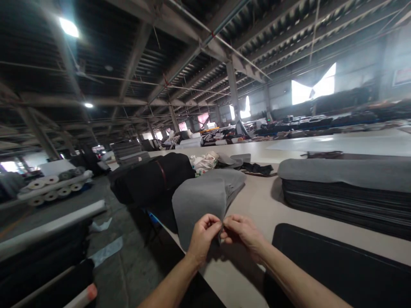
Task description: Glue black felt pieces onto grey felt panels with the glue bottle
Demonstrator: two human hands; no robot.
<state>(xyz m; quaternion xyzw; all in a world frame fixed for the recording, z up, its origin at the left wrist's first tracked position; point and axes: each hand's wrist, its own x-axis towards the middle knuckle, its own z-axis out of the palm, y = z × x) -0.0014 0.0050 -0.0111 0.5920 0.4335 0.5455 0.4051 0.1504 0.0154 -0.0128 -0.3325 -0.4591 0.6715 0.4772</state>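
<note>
A folded grey fabric piece (202, 194) drapes over the left edge of the pale table (253, 201). At its near corner my left hand (204, 237) is closed, thumb and fingertips pinched on the fabric's edge. My right hand (244, 233) is closed as well, its fingertips meeting those of the left at the same edge. Anything small between the fingertips is hidden. To the right lies a flat black panel (337, 265) with rounded corners, partly under my right forearm.
A thick stack of dark sheets (340, 203) with a grey top stands on the right. Black folded fabric (154, 177) hangs over the table's left side, near a crumpled patterned cloth (204, 162). Fabric rolls (51, 231) lie beyond the floor aisle at left.
</note>
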